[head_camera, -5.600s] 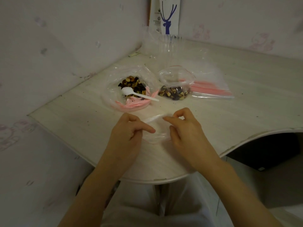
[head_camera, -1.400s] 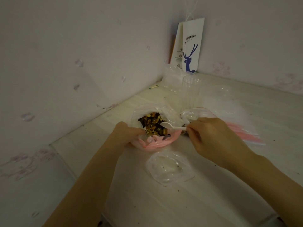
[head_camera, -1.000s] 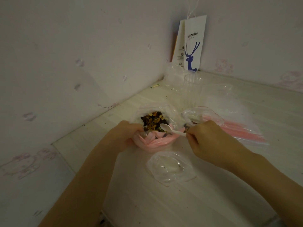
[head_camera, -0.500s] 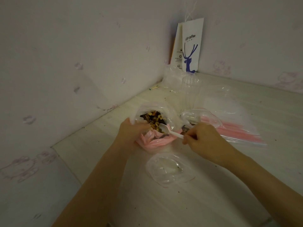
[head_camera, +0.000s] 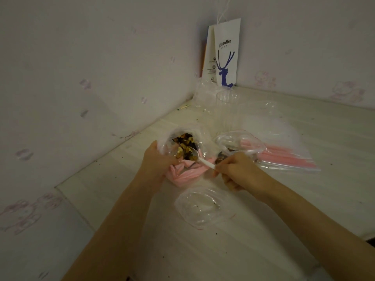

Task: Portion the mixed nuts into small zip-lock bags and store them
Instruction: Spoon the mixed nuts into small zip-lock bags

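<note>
A big clear bag (head_camera: pixel 182 173) with a pink zip edge holds mixed nuts (head_camera: pixel 185 146) on the pale table (head_camera: pixel 253 250). My left hand (head_camera: pixel 156 165) grips the bag's left side and tilts its mouth up. A white plastic spoon (head_camera: pixel 203 159) has its bowl among the nuts; my right hand (head_camera: pixel 235 170) pinches its handle. A small empty zip-lock bag (head_camera: pixel 203 207) lies open in front of the big bag. Another small bag (head_camera: pixel 239 142) with some nuts in it sits to the right, partly behind my right hand.
A stack of flat pink-edged zip-lock bags (head_camera: pixel 288 159) lies at the right. Clear plastic cups and wrapping (head_camera: pixel 225 100) stand in the corner before a white paper bag with a blue deer (head_camera: pixel 225 55). Walls close the left and back sides. Crumbs dot the table.
My hands left the small bag lying open on the table. My left hand took the big nut bag and lifted its side; my right hand took the spoon and pushed it into the nuts.
</note>
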